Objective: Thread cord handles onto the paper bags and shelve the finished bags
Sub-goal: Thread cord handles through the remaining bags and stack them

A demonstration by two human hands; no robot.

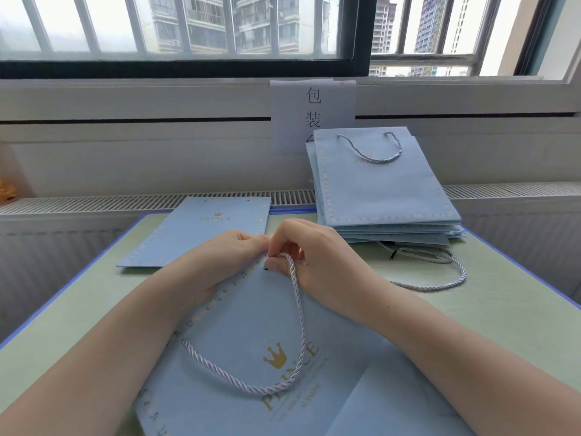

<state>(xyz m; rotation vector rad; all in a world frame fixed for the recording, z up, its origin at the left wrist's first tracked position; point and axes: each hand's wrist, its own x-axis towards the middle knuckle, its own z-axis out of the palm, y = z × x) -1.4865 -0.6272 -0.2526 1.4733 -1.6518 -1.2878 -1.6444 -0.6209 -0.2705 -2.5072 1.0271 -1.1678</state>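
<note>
Near paper bag (251, 357): gold crown, "PRINCE", smaller line under it unreadable. Far flat bag (201, 231): "PRINCE" with crown. White paper sign (312, 114) on wall: "包装", third character hidden.

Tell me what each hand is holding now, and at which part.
The right hand pinches the cord near its end, at the top edge of the paper bag. The left hand holds that top edge of the bag.
</note>
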